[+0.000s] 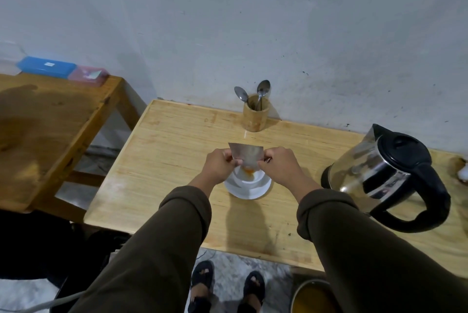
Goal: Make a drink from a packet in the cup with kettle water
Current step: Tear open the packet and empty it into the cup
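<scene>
A silver packet (247,153) is held upside down over a white cup (249,177) that stands on a white saucer (247,192) in the middle of the light wooden table (177,148). My left hand (219,164) pinches the packet's left edge and my right hand (277,163) pinches its right edge. Orange powder (248,171) lies inside the cup below the packet's lower end. A steel kettle (385,175) with a black lid and handle stands on the table to the right, apart from the cup.
A bamboo holder (255,116) with two spoons stands by the wall behind the cup. A darker wooden table (50,122) at the left carries a blue box (46,66) and a pink box (88,76). A round container (314,297) sits on the floor near my feet.
</scene>
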The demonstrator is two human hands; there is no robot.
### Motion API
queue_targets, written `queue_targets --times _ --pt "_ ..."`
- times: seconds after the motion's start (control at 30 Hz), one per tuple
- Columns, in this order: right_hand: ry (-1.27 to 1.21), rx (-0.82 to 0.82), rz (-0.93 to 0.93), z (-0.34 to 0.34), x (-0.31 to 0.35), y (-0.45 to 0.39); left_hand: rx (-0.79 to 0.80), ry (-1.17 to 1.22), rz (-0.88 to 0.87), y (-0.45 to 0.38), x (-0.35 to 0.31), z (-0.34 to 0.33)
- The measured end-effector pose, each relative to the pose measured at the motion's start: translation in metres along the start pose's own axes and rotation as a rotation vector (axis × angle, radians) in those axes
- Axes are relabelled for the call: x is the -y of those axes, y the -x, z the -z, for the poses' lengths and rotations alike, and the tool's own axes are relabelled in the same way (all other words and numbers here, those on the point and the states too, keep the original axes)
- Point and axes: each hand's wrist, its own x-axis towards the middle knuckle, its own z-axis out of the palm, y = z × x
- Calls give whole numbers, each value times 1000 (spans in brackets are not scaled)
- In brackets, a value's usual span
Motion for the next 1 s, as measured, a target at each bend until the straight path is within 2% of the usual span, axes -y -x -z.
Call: queue_targets --times 0.37,0.63,1.0 --pt "61 -4 1 -6 6 -3 -8 128 47 -2 5 -5" --pt "127 -43 -44 -9 6 -7 10 289 -17 0 5 -3" --pt "110 -47 -88 -13 8 -7 -36 269 69 -4 7 -10"
